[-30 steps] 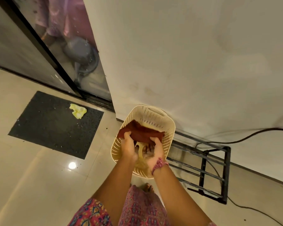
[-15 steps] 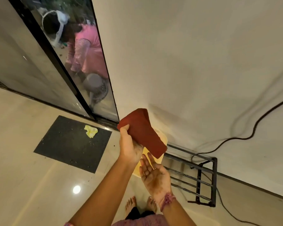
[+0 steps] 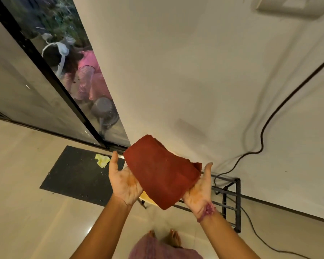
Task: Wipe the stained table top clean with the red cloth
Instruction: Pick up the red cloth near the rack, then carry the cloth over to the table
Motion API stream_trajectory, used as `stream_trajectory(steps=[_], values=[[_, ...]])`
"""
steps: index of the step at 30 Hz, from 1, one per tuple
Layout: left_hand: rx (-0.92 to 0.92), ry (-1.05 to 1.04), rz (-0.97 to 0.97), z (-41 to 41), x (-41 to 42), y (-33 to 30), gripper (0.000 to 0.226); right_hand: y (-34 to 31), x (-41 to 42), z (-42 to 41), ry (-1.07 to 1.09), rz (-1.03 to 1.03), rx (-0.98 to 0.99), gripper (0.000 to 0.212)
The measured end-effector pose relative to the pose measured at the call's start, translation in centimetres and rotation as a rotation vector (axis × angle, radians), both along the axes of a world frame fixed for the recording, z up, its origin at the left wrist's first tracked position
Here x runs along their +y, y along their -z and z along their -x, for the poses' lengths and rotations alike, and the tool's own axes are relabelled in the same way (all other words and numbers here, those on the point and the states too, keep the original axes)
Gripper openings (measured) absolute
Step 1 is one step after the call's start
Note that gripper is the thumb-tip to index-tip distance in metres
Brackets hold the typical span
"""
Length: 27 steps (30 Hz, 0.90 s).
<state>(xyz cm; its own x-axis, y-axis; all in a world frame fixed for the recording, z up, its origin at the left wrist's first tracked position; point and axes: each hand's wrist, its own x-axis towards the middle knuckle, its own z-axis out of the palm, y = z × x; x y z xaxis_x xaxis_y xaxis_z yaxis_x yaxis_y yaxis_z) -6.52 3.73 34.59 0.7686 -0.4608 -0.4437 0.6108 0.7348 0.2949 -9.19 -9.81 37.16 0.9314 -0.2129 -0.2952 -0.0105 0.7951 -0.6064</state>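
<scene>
Cloth lifted out of the basket and spread across both your palms

A second ago your hands were down in the cream basket gripping the red cloth (image 3: pixel 162 172); half a second ago your left hand (image 3: pixel 124 182) alone pinched it up while your right hand (image 3: pixel 200 191) waited open beneath. Now the cloth lies draped over both upturned palms, your left grip loosened to straight fingers and your right hand raised to carry the cloth's far end. The basket (image 3: pixel 146 197) is almost wholly covered by the cloth, only a sliver showing, and your view has tilted up the wall.
</scene>
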Motion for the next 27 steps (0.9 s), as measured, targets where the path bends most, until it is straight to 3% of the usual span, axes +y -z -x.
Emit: stream_trajectory(steps=[1,2,3,6,8,13,15,20,24,27], values=[[-0.009,0.031,-0.006,-0.3,-0.2,0.2,0.08,0.8,-1.3,1.0,-0.016,-0.23,0.1,0.073],[-0.008,0.077,-0.043,-0.6,-0.3,0.0,0.086,1.6,-2.8,3.0,-0.047,-0.318,0.149,0.087],[-0.002,0.129,-0.052,-1.0,-0.4,0.1,0.09,2.6,-4.0,4.1,-0.061,-0.385,0.185,0.089],[-0.02,0.35,-0.099,-2.9,-0.1,-0.5,0.091,2.3,-6.6,6.2,-0.048,-0.387,0.24,0.062],[-0.083,0.562,-0.206,-4.4,0.6,-1.2,0.084,1.1,-6.9,6.0,-0.06,-0.28,0.285,0.048],[-0.556,1.049,-0.766,-7.5,0.9,-2.4,0.06,-0.7,-7.1,7.8,-0.282,0.124,0.371,0.06],[-0.695,1.037,-0.886,-8.3,1.1,-2.2,0.054,-1.1,-6.0,8.2,-0.317,0.229,0.422,0.057],[-0.873,1.005,-0.817,-10.0,2.7,-2.4,0.046,-0.9,-1.7,9.8,-0.022,0.249,0.388,0.062],[-0.976,0.96,-0.794,-9.9,3.6,-2.8,0.052,-0.4,2.8,11.6,0.331,0.263,0.378,0.094],[-1.073,0.945,-0.806,-8.7,3.2,-3.4,0.063,-0.4,5.8,13.5,0.415,0.492,0.4,0.109]])
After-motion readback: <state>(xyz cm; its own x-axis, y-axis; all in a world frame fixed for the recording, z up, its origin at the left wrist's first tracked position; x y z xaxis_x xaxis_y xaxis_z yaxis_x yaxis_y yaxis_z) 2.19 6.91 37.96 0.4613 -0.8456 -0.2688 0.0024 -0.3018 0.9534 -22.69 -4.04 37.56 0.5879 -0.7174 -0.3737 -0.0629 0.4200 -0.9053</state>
